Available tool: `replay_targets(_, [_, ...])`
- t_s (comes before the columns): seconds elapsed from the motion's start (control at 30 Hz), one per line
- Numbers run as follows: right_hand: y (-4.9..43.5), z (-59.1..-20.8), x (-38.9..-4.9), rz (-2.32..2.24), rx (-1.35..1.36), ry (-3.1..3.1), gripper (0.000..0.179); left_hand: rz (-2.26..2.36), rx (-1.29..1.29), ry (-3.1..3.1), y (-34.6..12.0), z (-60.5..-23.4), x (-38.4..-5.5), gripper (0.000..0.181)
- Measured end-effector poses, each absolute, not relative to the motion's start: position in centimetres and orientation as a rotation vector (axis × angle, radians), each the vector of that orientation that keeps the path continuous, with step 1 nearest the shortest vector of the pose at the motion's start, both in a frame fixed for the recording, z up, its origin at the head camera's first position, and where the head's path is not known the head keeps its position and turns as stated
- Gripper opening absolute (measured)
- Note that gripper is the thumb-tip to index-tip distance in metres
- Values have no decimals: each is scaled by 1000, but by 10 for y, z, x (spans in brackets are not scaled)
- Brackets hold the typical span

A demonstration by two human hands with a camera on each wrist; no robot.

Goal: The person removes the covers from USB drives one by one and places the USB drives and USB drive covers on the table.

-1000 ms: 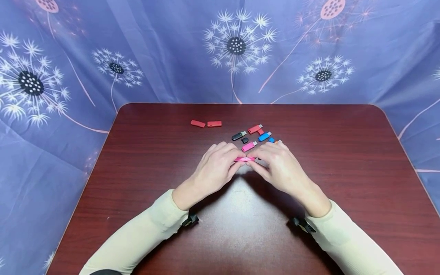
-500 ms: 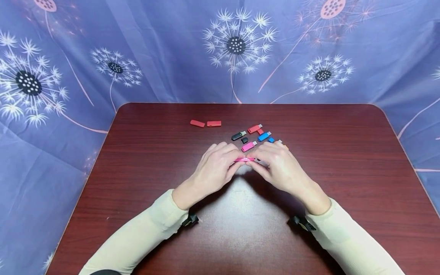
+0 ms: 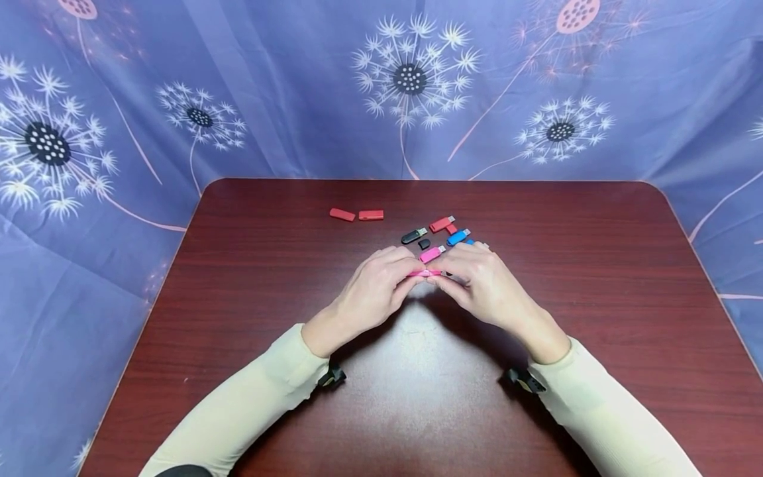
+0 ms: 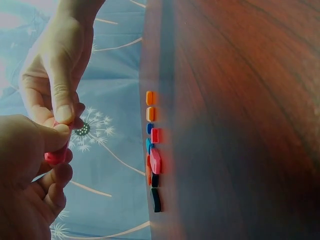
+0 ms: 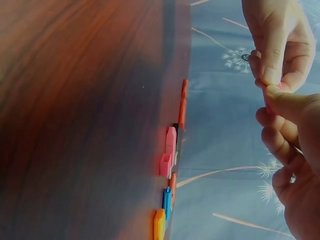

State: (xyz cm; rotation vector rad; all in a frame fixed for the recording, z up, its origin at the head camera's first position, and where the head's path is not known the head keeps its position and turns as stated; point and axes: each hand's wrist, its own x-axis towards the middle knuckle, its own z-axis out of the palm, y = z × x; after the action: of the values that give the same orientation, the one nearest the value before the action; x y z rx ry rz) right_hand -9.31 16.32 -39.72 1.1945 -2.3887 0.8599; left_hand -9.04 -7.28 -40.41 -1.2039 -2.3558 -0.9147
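Both hands meet over the middle of the table in the head view. The left hand (image 3: 377,286) pinches one end of a pinkish-red USB stick (image 3: 426,272) between thumb and fingers. From the other side, the right hand (image 3: 487,285) pinches its opposite end. Fingers hide most of the stick; one end of it shows below the left thumb in the left wrist view. Just beyond the hands lies an uncapped pink USB stick (image 3: 432,254), with a pink cap (image 5: 165,165) beside it in the right wrist view.
Farther back are a black USB stick (image 3: 414,236), its cap (image 3: 424,244), a red one (image 3: 442,224) and a blue one (image 3: 458,237). Orange pieces (image 4: 149,97) show in the left wrist view. Two red sticks (image 3: 371,215) lie back left. A patterned cloth (image 3: 322,93) hangs behind the table.
The hands and the pinched stick have shifted slightly away from the body. The right hand now covers the orange piece that peeked out beside it. The sticks on the table stay put.
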Motion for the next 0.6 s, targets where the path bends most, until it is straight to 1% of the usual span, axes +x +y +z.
replay_targets(0.17, [165,-396,-95,889,1221,-2389,22,-933,-1235,-2343,-73,-405,-92,8])
replay_targets(0.33, [166,-395,-95,906,1235,-2382,20,-936,-1251,-2336,-73,-405,-93,8])
replay_targets(0.37, [166,-396,-95,910,1237,-2378,15,-937,-1254,-2335,-73,-405,-94,8])
replay_targets(0.5, [167,-396,-96,928,1257,-2370,11,-935,-1267,-2334,-74,-405,-94,9])
replay_targets(0.57, [168,-396,-97,933,1266,-2370,11,-936,-1275,-2332,-75,-404,-94,9])
replay_targets(0.6, [168,-396,-97,937,1268,-2371,15,-941,-1278,-2330,-75,-404,-95,10])
